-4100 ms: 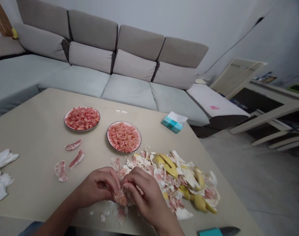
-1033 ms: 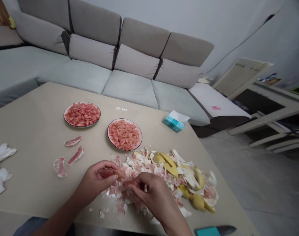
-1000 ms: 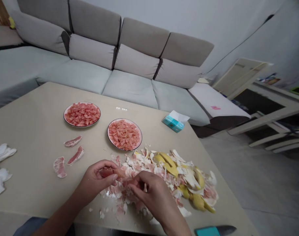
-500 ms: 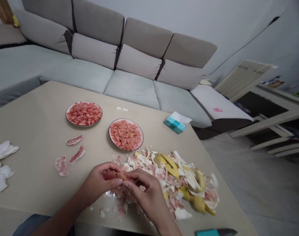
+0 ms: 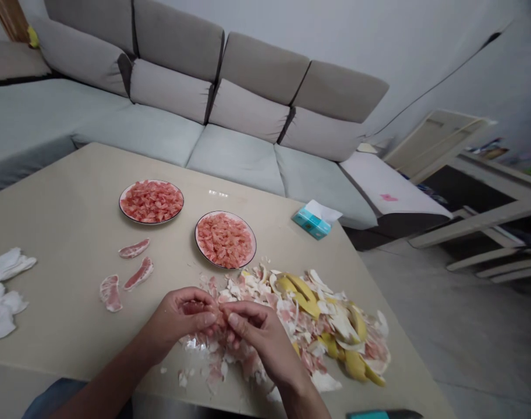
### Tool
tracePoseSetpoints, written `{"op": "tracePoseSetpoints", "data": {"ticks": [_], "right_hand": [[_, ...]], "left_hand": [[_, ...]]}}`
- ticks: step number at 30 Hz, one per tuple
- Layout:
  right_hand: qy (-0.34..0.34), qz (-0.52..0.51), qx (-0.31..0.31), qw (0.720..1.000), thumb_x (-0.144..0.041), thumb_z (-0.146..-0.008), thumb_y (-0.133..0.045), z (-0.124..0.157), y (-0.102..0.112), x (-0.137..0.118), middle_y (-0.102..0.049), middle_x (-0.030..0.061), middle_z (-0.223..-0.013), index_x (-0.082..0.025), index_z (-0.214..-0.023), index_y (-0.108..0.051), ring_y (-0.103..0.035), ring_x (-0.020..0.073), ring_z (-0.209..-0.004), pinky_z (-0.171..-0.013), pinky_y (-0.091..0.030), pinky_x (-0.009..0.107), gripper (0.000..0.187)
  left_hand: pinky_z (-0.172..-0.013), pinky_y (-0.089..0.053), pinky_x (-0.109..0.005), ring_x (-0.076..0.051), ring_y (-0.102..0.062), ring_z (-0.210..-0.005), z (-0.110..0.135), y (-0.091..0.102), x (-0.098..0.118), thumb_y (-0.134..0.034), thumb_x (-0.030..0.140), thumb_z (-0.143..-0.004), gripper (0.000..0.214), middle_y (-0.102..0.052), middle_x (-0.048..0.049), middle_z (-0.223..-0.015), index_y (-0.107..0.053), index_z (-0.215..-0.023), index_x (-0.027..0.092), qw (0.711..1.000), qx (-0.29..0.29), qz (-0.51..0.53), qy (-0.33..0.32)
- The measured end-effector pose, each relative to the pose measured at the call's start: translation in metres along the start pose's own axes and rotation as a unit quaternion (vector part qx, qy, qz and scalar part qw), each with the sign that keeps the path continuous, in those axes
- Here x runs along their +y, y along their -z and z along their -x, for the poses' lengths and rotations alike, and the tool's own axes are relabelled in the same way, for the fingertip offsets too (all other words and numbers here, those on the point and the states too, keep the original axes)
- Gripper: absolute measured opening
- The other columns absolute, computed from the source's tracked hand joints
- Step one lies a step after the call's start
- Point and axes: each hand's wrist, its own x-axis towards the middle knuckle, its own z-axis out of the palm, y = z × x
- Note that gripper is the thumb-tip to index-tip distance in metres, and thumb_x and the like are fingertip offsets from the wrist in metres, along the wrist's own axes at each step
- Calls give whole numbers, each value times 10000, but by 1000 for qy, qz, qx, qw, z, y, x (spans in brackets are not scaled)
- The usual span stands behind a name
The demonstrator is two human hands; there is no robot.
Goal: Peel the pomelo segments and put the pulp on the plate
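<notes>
Over the front of the table, my left hand (image 5: 182, 320) is closed around a pinkish pomelo segment (image 5: 222, 317), mostly hidden by the fingers. My right hand (image 5: 263, 334) pinches the same segment from the other side, its fingertips touching those of the left. Under and to the right of my hands spreads a heap of white membrane and yellow-white peel (image 5: 331, 317). Beyond them stands a plate of pink pomelo pulp (image 5: 226, 240), and a second heaped plate (image 5: 152, 201) is farther left. Several unpeeled-looking segments (image 5: 138, 273) lie left of my hands.
Crumpled white tissues (image 5: 3, 297) lie at the table's left. A blue tissue box (image 5: 312, 222) sits near the right edge. A knife with a teal handle (image 5: 370, 415) lies at the front right edge. A grey sofa (image 5: 234, 154) runs behind the table.
My right hand has turned slightly and its fingertips have shifted over the segment, which shows less between my hands now. The view has moved slightly.
</notes>
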Motion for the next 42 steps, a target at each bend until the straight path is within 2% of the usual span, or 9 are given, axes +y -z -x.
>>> {"op": "tracePoseSetpoints", "data": {"ticks": [10,19,21,24,26,29,34,38,42], "right_hand": [[-18,-138,-78,987,-427,-752,-766,-6,-3,0,-597,-2,-634,-139,-766,-712,-468,39,-473,-450,-417,125,293],[-18,-146,-7,989,-422,-709,-799,-7,0,2,-575,-6,-691,-149,-864,-730,-457,48,-520,-455,-384,137,320],[1,-110,18,994,-422,-717,-788,-14,3,3,-579,-9,-688,-159,-879,-731,-460,56,-523,-464,-392,152,314],[71,4,117,991,-397,-718,-782,-34,14,1,-640,8,-751,-184,-929,-725,-531,93,-591,-536,-455,195,305],[132,87,174,972,-391,-728,-764,-49,22,-1,-692,47,-916,-209,-1057,-697,-603,146,-709,-636,-513,263,382],[194,200,210,937,-385,-775,-708,-58,28,-1,-644,106,-1188,-234,-1249,-601,-642,219,-913,-798,-538,379,509],[229,285,164,916,-326,-868,-615,-36,16,1,-570,103,-1292,-263,-1256,-597,-635,221,-1009,-874,-531,388,394],[241,307,72,918,-263,-839,-672,-16,0,-3,-675,66,-1067,-269,-1119,-679,-643,212,-952,-831,-529,348,280],[286,328,51,899,-196,-813,-698,-10,-9,-6,-679,47,-891,-249,-908,-725,-631,200,-852,-758,-511,325,113]], "left_hand": [[-606,-470,-192,-102,-615,-666,-2,1,1,-782,256,-732,191,-676,-23,-736,-681,-840,134,995,-15,93,17],[-661,-505,-209,-103,-622,-705,-3,4,0,-758,228,-765,161,-655,-19,-776,-669,-877,154,992,-3,127,8],[-699,-509,-213,-107,-628,-743,-3,3,1,-759,219,-763,178,-661,-22,-811,-671,-905,158,993,1,118,4],[-751,-513,-234,-119,-635,-785,-3,2,1,-770,224,-747,229,-670,-21,-849,-667,-943,170,996,16,89,-6],[-754,-516,-250,-130,-641,-783,-4,2,1,-775,243,-737,255,-678,-17,-844,-660,-955,180,998,35,57,-13],[-743,-516,-252,-145,-645,-796,-5,1,0,-777,239,-716,246,-692,-16,-842,-652,-921,184,997,74,-9,-33],[-753,-522,-259,-169,-662,-815,-4,-5,1,-729,211,-723,132,-703,-22,-830,-654,-829,185,981,114,-127,-86],[-766,-536,-275,-183,-658,-836,-1,-8,2,-687,188,-734,80,-685,-33,-875,-679,-814,192,959,136,-203,-147],[-759,-538,-271,-197,-651,-874,1,-6,0,-655,131,-743,120,-682,-44,-905,-708,-817,210,944,112,-247,-188]]}}
